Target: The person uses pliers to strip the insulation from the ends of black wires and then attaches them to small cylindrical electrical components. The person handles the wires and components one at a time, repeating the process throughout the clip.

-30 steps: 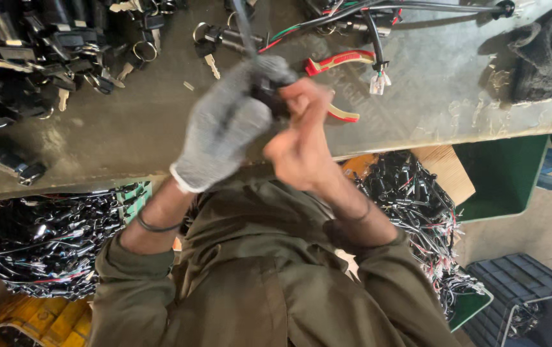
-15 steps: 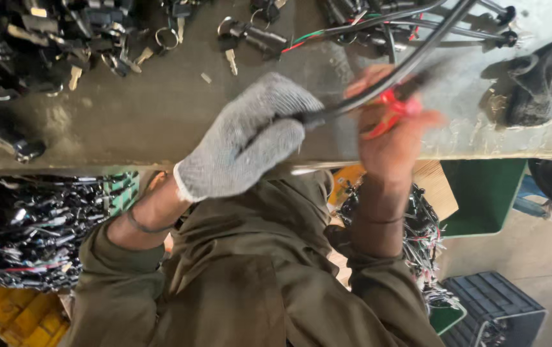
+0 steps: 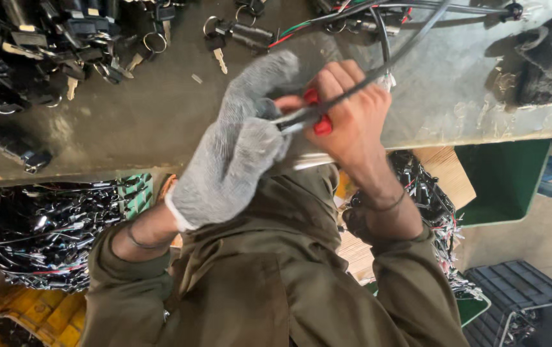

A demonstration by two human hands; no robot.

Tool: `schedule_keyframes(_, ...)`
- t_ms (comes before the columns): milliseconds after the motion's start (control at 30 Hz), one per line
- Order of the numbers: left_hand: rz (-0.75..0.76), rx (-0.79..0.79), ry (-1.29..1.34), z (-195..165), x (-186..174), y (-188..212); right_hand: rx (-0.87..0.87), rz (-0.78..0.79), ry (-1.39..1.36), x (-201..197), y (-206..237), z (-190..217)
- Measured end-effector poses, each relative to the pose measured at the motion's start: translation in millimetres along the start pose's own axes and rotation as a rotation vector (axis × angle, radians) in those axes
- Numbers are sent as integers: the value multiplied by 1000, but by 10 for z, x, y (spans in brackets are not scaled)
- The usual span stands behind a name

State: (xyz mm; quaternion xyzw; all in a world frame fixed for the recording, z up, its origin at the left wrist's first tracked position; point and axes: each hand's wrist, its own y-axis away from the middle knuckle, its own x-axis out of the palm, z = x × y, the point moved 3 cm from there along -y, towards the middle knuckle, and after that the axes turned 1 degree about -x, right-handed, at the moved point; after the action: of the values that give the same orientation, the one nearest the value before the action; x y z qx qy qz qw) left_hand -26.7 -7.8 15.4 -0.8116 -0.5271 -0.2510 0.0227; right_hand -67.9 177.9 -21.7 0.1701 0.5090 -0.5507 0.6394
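— What had changed when you looked?

— Half a second before, the cable ran taut from my gloved left hand (image 3: 237, 148) up to the right, with the bare right hand (image 3: 350, 112) out to the side holding the red-handled cutters. By this frame I had brought both hands together over the bench (image 3: 128, 122). The cutters (image 3: 308, 115) now sat between them, handles clenched in my right fist, metal nose pushed toward the glove.

— And the left?

— Closed round the near end of the cable (image 3: 379, 74), as far as I could tell; the glove hid the grip itself.

— So what did that mean for the work?

— I judged the tool had been set against the cable end, so a cut or strip was at hand rather than done.

— Which way did the cable lie?

— Its long axis ran diagonally, from the glove up and right across my knuckles, toward the wire bundle (image 3: 379, 9) at the bench's far edge. The cutters lay almost level, nose left. Keys (image 3: 218, 51) sat well clear.
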Motion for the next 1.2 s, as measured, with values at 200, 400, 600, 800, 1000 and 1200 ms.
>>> schedule_keyframes(200,174,120,-412,-123,-68,-53,-128,82,-238,56,8,-135)
schedule_keyframes(400,-169,431,-938,-34,-63,-31,27,120,-383,60,142,28)
schedule_keyframes(600,-198,459,-960,98,-40,12,59,58,-323,69,165,84)
schedule_keyframes(800,-208,451,-1312,157,-35,5,136,56,-141,74,275,75)
schedule_keyframes(1000,-200,550,-1437,157,-52,-47,136,58,-267,59,319,149)
schedule_keyframes(1200,-115,399,-976,-7,3,-38,201,-19,-264,134,298,114)
